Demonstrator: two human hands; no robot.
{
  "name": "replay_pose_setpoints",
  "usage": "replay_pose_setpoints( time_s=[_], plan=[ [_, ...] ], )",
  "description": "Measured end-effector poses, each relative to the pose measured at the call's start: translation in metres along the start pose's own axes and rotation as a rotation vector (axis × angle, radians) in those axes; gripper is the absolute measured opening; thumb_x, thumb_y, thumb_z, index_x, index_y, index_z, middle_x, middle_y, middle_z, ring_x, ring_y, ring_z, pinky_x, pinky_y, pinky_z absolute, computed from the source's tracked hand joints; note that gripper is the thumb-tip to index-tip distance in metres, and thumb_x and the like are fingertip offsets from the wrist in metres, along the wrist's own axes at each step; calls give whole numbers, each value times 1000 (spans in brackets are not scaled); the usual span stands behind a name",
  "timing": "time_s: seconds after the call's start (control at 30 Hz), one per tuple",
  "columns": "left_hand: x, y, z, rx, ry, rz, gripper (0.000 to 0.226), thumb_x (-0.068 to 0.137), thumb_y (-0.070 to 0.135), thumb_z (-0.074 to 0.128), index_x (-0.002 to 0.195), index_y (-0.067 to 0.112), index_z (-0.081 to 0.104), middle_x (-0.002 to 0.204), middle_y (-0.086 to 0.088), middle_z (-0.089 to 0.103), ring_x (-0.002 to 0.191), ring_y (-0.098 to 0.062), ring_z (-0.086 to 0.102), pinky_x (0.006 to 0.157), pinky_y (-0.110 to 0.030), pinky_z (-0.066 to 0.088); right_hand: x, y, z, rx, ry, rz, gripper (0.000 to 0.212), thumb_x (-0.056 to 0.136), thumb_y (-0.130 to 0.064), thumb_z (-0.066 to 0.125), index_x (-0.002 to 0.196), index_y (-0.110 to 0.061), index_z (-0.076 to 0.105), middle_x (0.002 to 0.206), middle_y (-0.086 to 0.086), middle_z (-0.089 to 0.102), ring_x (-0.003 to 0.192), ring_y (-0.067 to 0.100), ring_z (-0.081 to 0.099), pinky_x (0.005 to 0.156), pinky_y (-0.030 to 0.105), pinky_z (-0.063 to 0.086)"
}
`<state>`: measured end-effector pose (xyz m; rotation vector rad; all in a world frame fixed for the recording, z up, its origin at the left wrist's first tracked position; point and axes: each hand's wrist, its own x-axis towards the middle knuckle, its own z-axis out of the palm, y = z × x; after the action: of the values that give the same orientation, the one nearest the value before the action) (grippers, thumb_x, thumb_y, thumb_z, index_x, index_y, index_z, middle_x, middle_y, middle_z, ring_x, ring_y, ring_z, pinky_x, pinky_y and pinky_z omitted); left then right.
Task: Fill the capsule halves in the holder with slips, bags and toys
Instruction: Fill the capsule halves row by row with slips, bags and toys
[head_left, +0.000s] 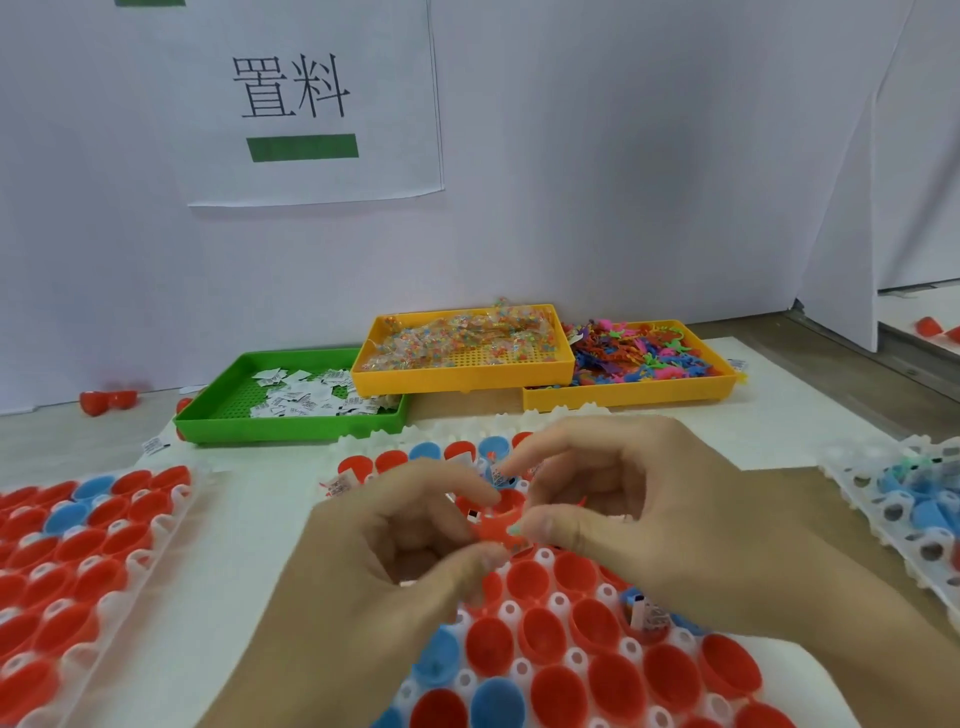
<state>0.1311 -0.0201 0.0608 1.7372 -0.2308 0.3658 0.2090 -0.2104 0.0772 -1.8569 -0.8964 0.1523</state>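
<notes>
Over the middle of the white holder (561, 603), my left hand (384, 561) and right hand (639, 509) pinch a small orange toy (493, 530), spiky-limbed and soft-looking, above the red and blue capsule halves (540, 629).

Red toy (492, 531) above holder's (561, 603) capsules

A small packing workstation: a printed sign (311, 98) hangs on the white partition wall (623, 156), sorted supply trays of slips (291, 415), bags (462, 379) and toys (628, 397) line the bench (249, 519), beside honeycomb holders (571, 660) of capsule halves.
</notes>
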Motion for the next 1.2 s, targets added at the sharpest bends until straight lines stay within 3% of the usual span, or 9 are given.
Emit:
replay_pose_setpoints(
  time_s=[0.1, 0.2, 0.33, 0.47, 0.73, 0.93, 1.07, 1.2],
  plan=[
    [-2, -3, 4, 15, -43, -14, 24, 66, 11, 84, 82, 24, 73, 63, -7, 64, 55, -23, 67, 52, -22, 51, 1, -2, 9, 28, 13, -18, 13, 84, -19, 76, 91, -30, 75, 80, -10, 75, 75, 8, 73, 71, 22, 59],
    [-2, -5, 5, 22, -49, -33, 24, 65, 17, 83, 86, 24, 72, 68, -7, 69, 60, -20, 69, 56, -23, 55, 3, -3, 12, 27, 46, 3, 18, 85, -9, 76, 83, -26, 76, 75, -10, 75, 67, 6, 72, 65, 16, 56],
    [-2, -8, 4, 50, -56, -26, 35, 69, 15, 82, 99, 31, 72, 82, -6, 74, 79, -23, 72, 74, -27, 59, 5, -2, 12, 27, 98, 56, 12, 85, -7, 75, 81, -18, 76, 68, -4, 74, 58, 10, 70, 56, 18, 55],
    [-1, -12, 3, 64, -7, -30, 33, 71, 16, 78, 99, 31, 71, 85, -3, 76, 84, -22, 73, 80, -32, 59, 6, 0, 12, 26, 110, 107, 8, 85, -9, 75, 79, -15, 75, 64, 0, 73, 56, 12, 71, 52, 19, 55],
    [2, -16, 0, 87, 59, -9, 19, 74, 18, 76, 92, 25, 75, 85, 5, 77, 81, -13, 75, 74, -22, 59, 8, 6, 11, 64, 89, 95, 11, 86, -7, 73, 84, -17, 75, 70, 0, 75, 64, 16, 74, 59, 21, 57],
    [13, -16, 1, 216, 70, 33, 19, 83, 6, 72, 91, 23, 76, 80, 8, 77, 72, -11, 73, 64, -16, 55, 6, 5, 5, 150, 80, 48, 9, 87, -7, 72, 90, -14, 76, 75, 3, 76, 69, 19, 75, 64, 20, 58],
    [15, -16, 1, 277, 62, 93, 23, 85, 8, 73, 89, 30, 76, 78, 10, 75, 73, -11, 73, 66, -23, 58, 6, 5, 3, 104, 90, 2, 12, 86, -4, 73, 89, -14, 77, 75, 0, 76, 66, 15, 73, 63, 22, 58],
    [11, -19, 4, 336, 86, 113, 28, 83, 10, 76, 90, 37, 76, 77, 15, 74, 73, -11, 69, 65, -32, 56, 6, 7, 6, -113, 154, -39, 14, 84, -12, 75, 82, -25, 77, 77, -12, 73, 73, 8, 71, 67, 23, 57]
  ],
)
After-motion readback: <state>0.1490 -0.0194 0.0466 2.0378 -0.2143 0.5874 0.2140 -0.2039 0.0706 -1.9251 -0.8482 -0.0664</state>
